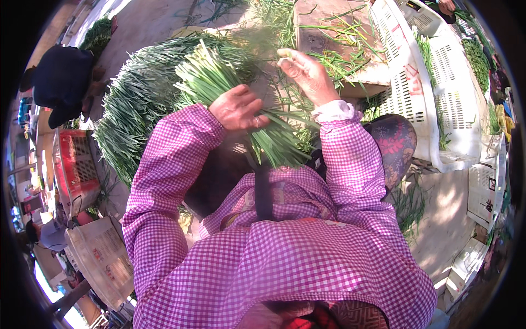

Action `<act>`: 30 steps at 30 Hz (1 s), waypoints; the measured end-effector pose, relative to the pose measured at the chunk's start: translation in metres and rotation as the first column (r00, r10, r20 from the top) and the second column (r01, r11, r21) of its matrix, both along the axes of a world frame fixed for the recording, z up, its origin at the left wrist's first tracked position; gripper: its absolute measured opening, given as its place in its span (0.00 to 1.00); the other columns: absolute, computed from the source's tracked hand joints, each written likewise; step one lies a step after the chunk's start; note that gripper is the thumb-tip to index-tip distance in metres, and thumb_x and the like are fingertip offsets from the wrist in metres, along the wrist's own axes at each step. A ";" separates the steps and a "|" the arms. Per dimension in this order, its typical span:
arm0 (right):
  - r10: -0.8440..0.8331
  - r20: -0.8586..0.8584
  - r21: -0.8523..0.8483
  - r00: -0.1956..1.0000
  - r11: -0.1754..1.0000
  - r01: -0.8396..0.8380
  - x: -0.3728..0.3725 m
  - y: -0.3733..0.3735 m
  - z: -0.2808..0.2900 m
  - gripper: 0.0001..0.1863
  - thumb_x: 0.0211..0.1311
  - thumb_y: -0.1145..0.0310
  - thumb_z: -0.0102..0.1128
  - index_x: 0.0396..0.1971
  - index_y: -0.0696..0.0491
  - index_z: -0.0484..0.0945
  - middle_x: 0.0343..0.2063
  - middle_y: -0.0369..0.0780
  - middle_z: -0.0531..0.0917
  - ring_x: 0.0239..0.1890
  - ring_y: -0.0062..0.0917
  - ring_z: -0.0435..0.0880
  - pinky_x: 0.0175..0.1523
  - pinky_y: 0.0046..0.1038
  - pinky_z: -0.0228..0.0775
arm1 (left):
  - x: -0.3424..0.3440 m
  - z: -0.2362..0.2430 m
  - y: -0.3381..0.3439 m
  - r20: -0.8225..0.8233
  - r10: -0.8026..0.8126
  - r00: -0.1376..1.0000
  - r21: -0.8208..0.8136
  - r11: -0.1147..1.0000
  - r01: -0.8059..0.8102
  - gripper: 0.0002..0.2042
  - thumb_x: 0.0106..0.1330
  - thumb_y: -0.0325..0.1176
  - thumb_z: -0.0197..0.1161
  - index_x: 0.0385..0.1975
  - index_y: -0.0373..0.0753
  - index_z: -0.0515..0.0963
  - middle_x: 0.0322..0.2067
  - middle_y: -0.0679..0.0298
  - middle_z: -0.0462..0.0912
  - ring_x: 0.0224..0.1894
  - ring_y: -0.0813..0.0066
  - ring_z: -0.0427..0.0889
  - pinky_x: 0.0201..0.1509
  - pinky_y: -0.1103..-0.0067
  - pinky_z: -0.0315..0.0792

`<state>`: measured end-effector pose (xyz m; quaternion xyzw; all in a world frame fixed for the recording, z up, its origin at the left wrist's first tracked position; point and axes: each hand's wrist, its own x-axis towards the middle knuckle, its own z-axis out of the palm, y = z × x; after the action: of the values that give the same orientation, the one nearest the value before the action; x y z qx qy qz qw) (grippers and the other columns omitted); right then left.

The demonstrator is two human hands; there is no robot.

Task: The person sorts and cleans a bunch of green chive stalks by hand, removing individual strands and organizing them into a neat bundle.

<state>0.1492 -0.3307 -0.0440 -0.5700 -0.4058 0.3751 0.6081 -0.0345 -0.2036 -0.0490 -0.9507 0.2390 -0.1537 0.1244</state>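
Note:
My left hand (235,108) is wrapped round the middle of a thick bunch of garlic chives (205,68). The pale cut ends point up and away to the left, and the green leaves hang down toward my lap. Off to the right of the bunch, my right hand (309,77) is raised with its fingers partly bent and apart, and I see nothing in it. A large heap of garlic chives (131,109) lies on the ground to the left, fanned in a curve. Loose green and yellowed leaves (350,41) are scattered over a brown box (315,24) beyond my right hand.
White slatted plastic crates (405,88) stand along the right. At the left are a red crate (76,164), a pale crate (104,260) and a person in dark clothing (63,79). Stray leaves (408,205) lie on the ground by my right knee. Another person's hand (447,6) shows at the upper right.

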 end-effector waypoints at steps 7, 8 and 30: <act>0.333 -0.264 -0.109 0.905 0.922 -0.371 -0.036 0.012 -0.056 0.55 0.44 0.30 0.56 0.63 0.56 0.55 0.61 0.46 0.63 0.64 0.33 0.58 0.66 0.31 0.46 | 0.016 0.006 -0.047 -0.166 -0.299 0.940 -0.109 0.953 0.284 0.07 0.43 0.37 0.57 0.25 0.52 0.72 0.23 0.71 0.68 0.31 0.73 0.73 0.40 0.75 0.66; 0.311 -0.347 -0.102 0.885 0.925 -0.366 -0.036 0.009 -0.056 0.55 0.43 0.30 0.57 0.63 0.56 0.55 0.61 0.45 0.62 0.64 0.33 0.58 0.66 0.31 0.46 | 0.019 0.008 -0.047 -0.167 -0.313 0.935 -0.098 0.949 0.300 0.08 0.43 0.37 0.57 0.25 0.52 0.72 0.24 0.71 0.68 0.32 0.73 0.73 0.40 0.75 0.66; 0.290 -0.764 0.339 0.576 0.940 -0.024 0.003 -0.024 -0.018 0.29 0.60 0.48 0.52 0.51 0.58 0.69 0.42 0.52 0.78 0.41 0.39 0.81 0.46 0.39 0.76 | -0.021 0.072 -0.077 0.202 0.199 0.959 -0.107 0.978 -0.180 0.21 0.55 0.34 0.57 0.51 0.57 0.70 0.56 0.59 0.66 0.63 0.63 0.61 0.66 0.58 0.55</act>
<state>0.1522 -0.3548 -0.0622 -0.2036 -0.1870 0.5806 0.7658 -0.0552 -0.2801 0.0227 -0.9519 0.1252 -0.2517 0.1217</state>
